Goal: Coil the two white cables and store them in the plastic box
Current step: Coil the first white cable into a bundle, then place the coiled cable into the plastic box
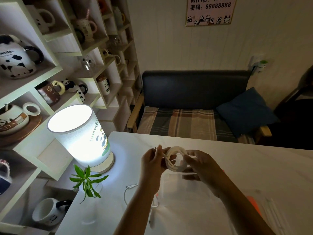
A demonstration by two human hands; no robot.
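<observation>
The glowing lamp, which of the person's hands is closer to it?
The left hand. It holds the coiled white cable just right of the lamp. The right hand grips the coil's other side, farther from the lamp.

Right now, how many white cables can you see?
2. One coiled cable is held between the left hand and right hand above the table; one loose cable lies on it, partly hidden by the left forearm.

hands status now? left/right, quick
Left hand: pinching the coiled white cable and its loose end.
Right hand: gripping the coil's other side, above the table.
</observation>
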